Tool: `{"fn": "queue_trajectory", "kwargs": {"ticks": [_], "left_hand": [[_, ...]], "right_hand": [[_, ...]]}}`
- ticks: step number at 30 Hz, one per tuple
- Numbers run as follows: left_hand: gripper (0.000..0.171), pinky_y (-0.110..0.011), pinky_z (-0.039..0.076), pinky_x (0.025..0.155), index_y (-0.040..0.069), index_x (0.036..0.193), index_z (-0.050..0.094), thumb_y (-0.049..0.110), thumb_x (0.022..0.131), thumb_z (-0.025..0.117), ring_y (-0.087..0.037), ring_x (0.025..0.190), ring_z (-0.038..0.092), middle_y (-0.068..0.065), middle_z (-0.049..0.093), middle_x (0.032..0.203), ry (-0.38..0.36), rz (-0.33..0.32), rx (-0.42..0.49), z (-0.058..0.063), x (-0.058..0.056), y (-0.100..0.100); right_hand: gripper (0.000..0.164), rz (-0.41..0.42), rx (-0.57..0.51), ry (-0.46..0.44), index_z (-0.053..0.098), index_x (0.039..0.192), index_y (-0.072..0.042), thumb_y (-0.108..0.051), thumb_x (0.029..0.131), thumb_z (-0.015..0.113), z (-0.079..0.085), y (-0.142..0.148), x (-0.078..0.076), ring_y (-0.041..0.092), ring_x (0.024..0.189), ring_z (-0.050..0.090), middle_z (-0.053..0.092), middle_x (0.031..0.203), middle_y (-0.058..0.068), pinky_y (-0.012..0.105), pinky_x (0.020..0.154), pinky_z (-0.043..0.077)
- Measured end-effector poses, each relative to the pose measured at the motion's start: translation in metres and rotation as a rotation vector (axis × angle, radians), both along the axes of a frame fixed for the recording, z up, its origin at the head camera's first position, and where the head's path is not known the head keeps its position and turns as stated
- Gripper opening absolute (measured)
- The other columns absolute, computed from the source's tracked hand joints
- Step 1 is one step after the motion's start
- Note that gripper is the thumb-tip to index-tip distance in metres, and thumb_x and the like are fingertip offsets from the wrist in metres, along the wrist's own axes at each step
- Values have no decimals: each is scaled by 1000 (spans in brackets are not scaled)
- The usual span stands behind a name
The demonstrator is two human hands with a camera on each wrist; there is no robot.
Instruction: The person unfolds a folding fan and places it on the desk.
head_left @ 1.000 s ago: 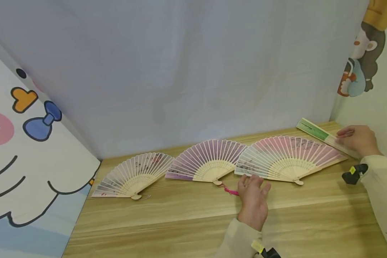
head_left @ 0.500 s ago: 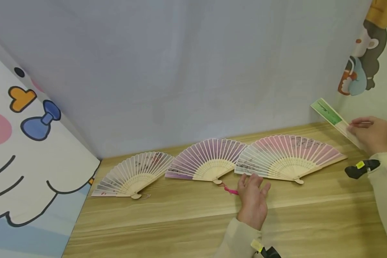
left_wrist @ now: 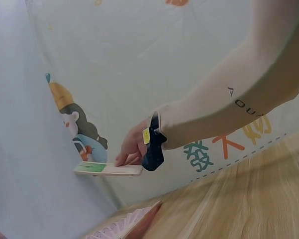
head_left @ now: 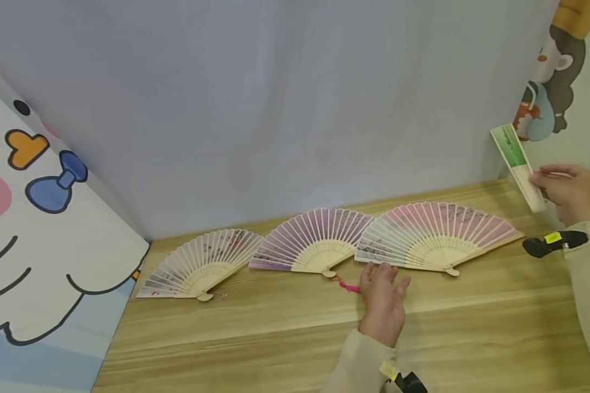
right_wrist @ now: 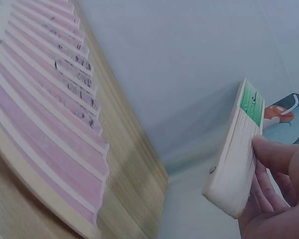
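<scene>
My right hand (head_left: 572, 188) pinches a folded hand fan (head_left: 517, 166) between thumb and fingers, lifted off the table at the right. Its upper part is green with dark print and its lower part pale wood, as the right wrist view shows in the folded fan (right_wrist: 236, 149). My left hand (head_left: 383, 300) lies palm up, fingers relaxed, just below a spread pink and pale blue fan (head_left: 437, 240); I cannot tell whether it touches that fan. By its fingers is a pink tassel (head_left: 350, 286) hanging from a spread purple fan (head_left: 319, 240).
A spread grey-white fan (head_left: 204, 265) lies at the left of the wooden table (head_left: 236, 349). A pale grey curtain (head_left: 275, 109) stands behind. Printed cartoon panels close both sides, one on the left (head_left: 54, 245).
My right hand has raised the folded fan off the table, moving up and slightly right, and the fan has turned steeper. The left hand has stayed put.
</scene>
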State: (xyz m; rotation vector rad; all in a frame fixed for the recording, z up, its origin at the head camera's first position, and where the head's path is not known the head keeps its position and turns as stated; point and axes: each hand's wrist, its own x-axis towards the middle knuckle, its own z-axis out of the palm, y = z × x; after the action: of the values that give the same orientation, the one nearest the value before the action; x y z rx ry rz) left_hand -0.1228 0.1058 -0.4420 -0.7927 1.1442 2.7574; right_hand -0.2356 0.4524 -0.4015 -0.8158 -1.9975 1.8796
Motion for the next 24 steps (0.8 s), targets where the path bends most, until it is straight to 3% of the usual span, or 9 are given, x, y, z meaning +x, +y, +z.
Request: {"fn": "queue_trajectory", "kwargs": {"ticks": [5, 12, 15, 18, 24], "left_hand": [[56, -62, 54, 104, -7, 151, 30, -8, 100, 54, -39, 119, 53, -28, 48, 134, -7, -1, 5, 0, 0, 0], [60, -61, 54, 104, -8, 155, 30, -6, 100, 55, -39, 119, 53, -28, 49, 136, -1, -19, -14, -1, 0, -2], [60, -61, 53, 107, -7, 157, 31, -2, 102, 56, -43, 126, 53, -31, 48, 143, 10, -40, -18, -2, 0, -3], [60, -60, 51, 109, -7, 158, 31, 3, 104, 58, -45, 131, 52, -32, 47, 148, 25, -66, -18, -3, 0, -5], [60, -61, 51, 109, -6, 158, 34, 5, 105, 60, -44, 130, 53, -30, 50, 146, 32, -88, -19, -3, -2, -8]], "right_hand": [[19, 78, -268, 33, 71, 93, -25, -7, 95, 77, 0, -6, 1, -1, 67, 67, 68, 76, -16, 15, 59, 58], [14, 299, -255, -61, 69, 97, -30, -22, 95, 80, -4, -16, 6, -2, 75, 65, 68, 81, -19, 15, 67, 58], [16, 380, -292, -76, 73, 88, -32, -19, 98, 77, -4, -22, 6, -2, 77, 65, 69, 83, -19, 16, 68, 58], [29, 432, -352, -70, 77, 80, -32, -13, 100, 73, -4, -31, 7, 0, 78, 67, 71, 83, -16, 18, 69, 59], [33, 530, -456, -16, 81, 89, -24, -3, 105, 62, -7, -49, 11, 6, 82, 70, 74, 91, -9, 21, 73, 61]]}}
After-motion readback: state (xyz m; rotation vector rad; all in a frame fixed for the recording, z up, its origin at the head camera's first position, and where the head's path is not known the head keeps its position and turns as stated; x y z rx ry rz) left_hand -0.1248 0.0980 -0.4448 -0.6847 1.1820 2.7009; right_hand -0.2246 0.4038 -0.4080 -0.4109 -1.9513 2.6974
